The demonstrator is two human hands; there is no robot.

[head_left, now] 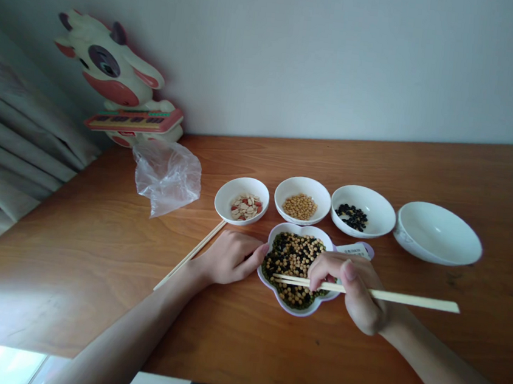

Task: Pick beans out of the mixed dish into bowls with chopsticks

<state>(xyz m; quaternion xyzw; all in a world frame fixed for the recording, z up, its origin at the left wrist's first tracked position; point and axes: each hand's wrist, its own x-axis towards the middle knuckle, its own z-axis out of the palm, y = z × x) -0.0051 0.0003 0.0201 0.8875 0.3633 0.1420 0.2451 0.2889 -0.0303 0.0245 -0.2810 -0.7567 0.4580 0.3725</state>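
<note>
My right hand is closed round a pair of chopsticks, whose thin tips lie among the beans in a flower-shaped bowl. That bowl holds mixed yellow and black beans with small green ones at its edges. My left hand rests on the table with its thumb at the bowl's left rim; its fingers are curled, and anything under them is hidden. Behind stand white bowls with pale and reddish pieces, yellow beans and black beans.
An empty white bowl ends the row at the right. Another pair of chopsticks lies partly behind my left arm. A crumpled plastic bag and a cow toy with a keyboard are at the back left, before the wall.
</note>
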